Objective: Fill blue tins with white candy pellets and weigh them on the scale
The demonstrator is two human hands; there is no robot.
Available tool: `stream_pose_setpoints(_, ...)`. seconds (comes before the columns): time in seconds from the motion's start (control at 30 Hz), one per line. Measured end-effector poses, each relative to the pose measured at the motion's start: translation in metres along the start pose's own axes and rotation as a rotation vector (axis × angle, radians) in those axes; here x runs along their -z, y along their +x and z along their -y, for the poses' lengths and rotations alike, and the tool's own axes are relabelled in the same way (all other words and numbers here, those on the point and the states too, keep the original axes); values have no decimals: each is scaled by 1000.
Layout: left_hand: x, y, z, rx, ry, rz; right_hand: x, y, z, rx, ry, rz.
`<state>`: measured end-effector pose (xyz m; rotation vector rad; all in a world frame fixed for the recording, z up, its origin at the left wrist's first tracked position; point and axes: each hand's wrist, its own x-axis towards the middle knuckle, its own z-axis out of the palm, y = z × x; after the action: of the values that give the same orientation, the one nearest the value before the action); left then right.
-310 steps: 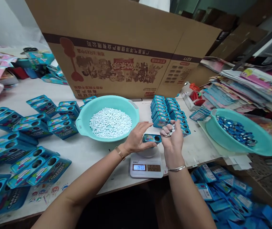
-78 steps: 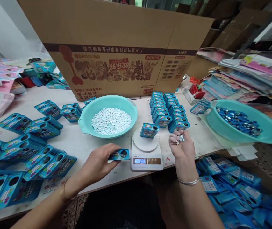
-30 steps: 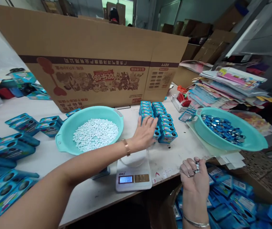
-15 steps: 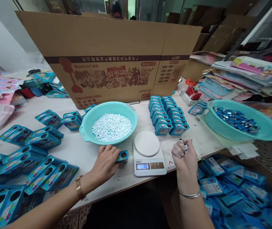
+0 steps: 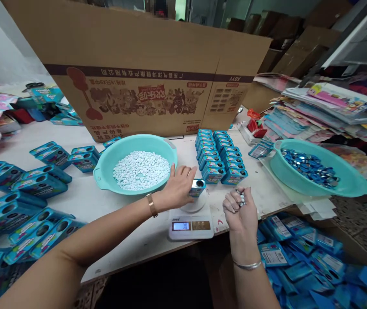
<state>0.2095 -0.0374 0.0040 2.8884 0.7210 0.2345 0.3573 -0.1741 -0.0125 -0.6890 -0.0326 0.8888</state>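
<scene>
My left hand [image 5: 179, 187] grips a small blue box [image 5: 197, 189] with a dark round hole in its top, at the white plate of the kitchen scale [image 5: 191, 229]. The display reads 0.0; whether the box touches the plate, I cannot tell. Closed and palm up, my right hand [image 5: 240, 206] is right of the scale, with small white candies [image 5: 242, 198] showing between its fingers. Behind my left forearm sits a turquoise basin [image 5: 106, 171] of white candies [image 5: 140, 169]. Two rows of blue boxes [image 5: 214, 171] stand behind the scale.
Many blue boxes with holes [image 5: 40, 184] crowd the table's left side. A large cardboard carton [image 5: 157, 51] stands across the back. At right are another turquoise basin [image 5: 347, 178] with shiny blue pieces, a stack of printed sheets [image 5: 325, 107] and a heap of blue boxes [image 5: 299, 253] below.
My left hand has moved right with the blue box, from in front of the candy basin to the scale plate. My right hand stays closed beside the scale. The view has shifted slightly.
</scene>
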Motion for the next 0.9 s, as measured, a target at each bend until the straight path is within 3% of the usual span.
stream_pose_setpoints(0.17,24,-39,16,94,-87,-266,-22,16,-1,-48,-21,46)
stream_pose_setpoints(0.27,34,-70,27,159,-115,-366,-36,21,-3,-58,-35,30)
stream_pose_setpoints(0.4,25,-105,37,240,-130,-425,-55,20,-10,-43,-37,-18)
stream_pose_setpoints(0.53,6,-123,38,265,-185,-439,-65,21,-19,-19,-88,5)
stream_pose_setpoints(0.7,-3,-122,29,173,-327,-381,-72,31,-28,48,-183,40)
stream_pose_setpoints(0.9,-5,-79,11,44,-505,-374,-81,41,-38,125,-278,35)
